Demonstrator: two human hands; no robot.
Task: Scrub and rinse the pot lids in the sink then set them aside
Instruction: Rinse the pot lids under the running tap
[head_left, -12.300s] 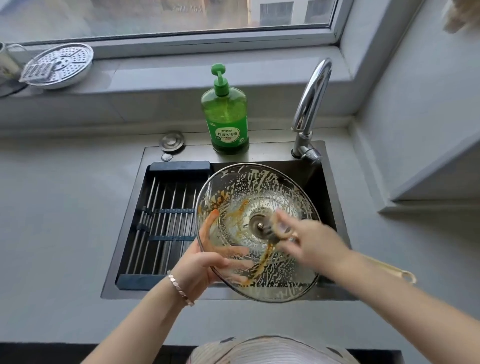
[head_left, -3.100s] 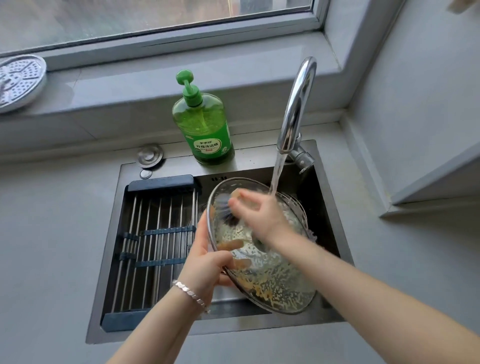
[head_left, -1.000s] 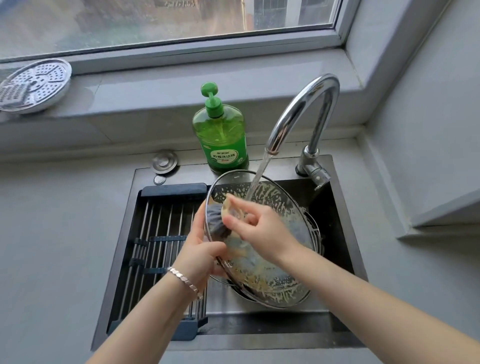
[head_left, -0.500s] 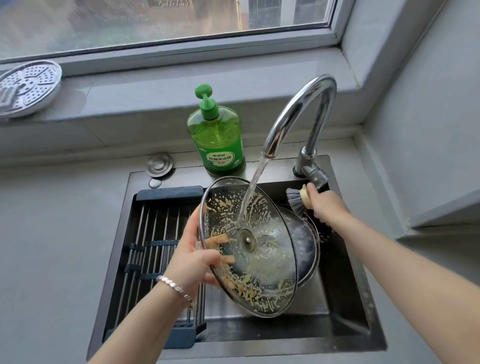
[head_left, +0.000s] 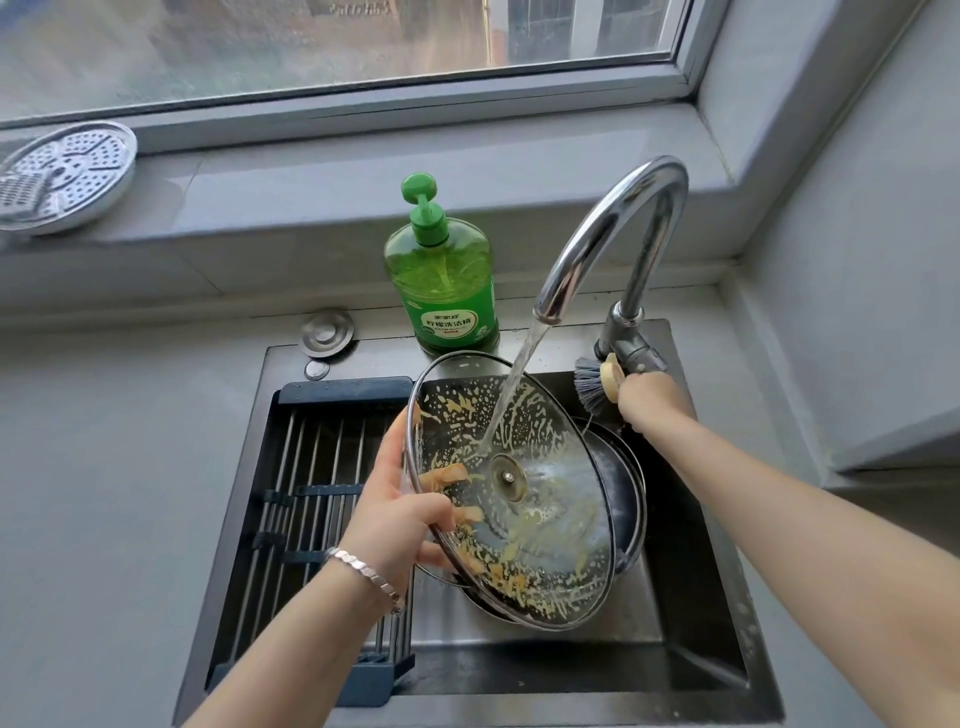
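Observation:
A glass pot lid (head_left: 550, 530) with a steel rim, smeared with yellowish foam, is tilted over the sink (head_left: 696, 654). My left hand (head_left: 400, 509) grips its left rim. Water from the curved faucet (head_left: 608, 228) runs onto the lid's inner face near the central knob. My right hand (head_left: 644, 400) is at the sink's back right, beside the faucet base, holding a grey-bristled dish brush (head_left: 597, 387) clear of the lid. A dark pot (head_left: 623, 499) lies in the basin behind the lid, mostly hidden.
A black drying rack (head_left: 311, 499) with steel bars covers the sink's left half. A green soap bottle (head_left: 441, 275) stands behind the sink. A round steel plug (head_left: 327, 332) lies on the rim. A perforated steamer plate (head_left: 62, 176) rests on the windowsill at left.
My right hand has left the lid's face and carried the brush to the faucet base. Running water has cleared foam around the lid's centre. My left hand keeps its grip.

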